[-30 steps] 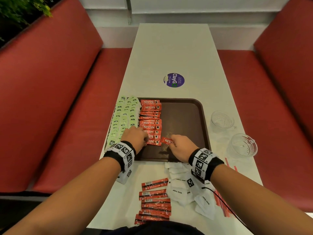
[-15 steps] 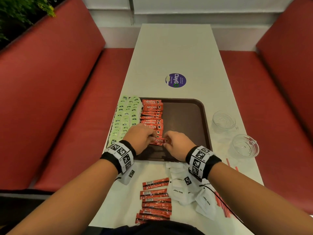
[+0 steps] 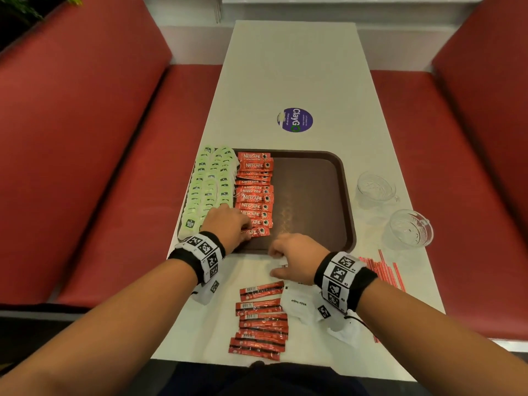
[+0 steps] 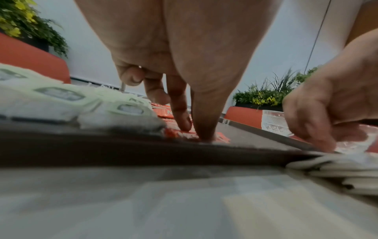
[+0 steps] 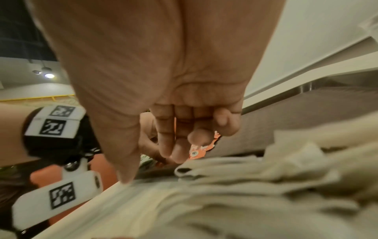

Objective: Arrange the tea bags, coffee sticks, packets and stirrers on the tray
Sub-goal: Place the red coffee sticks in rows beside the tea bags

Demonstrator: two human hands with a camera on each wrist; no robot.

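Filling the coffee sticks (image 3: 255, 192) column: my left hand (image 3: 228, 224) presses the nearest stick flat, fingers straight; right hand (image 3: 297, 258), loosely curled and empty, needs another from the bench (image 3: 285, 67).

Head view evenly lit from overhead, colours warm, focus fairly sharp. Soft glare seen on brown tray (image 3: 314, 195); short shadows cast under forearms. Straight lines bowed toward edges by wide-angle lens. Left wrist view bright behind, tabletop (image 4: 184, 202) smeared out of focus. Right wrist view dimmer, white packets (image 5: 266, 186) heavily blurred; ceiling lamp (image 5: 49, 75) flared.
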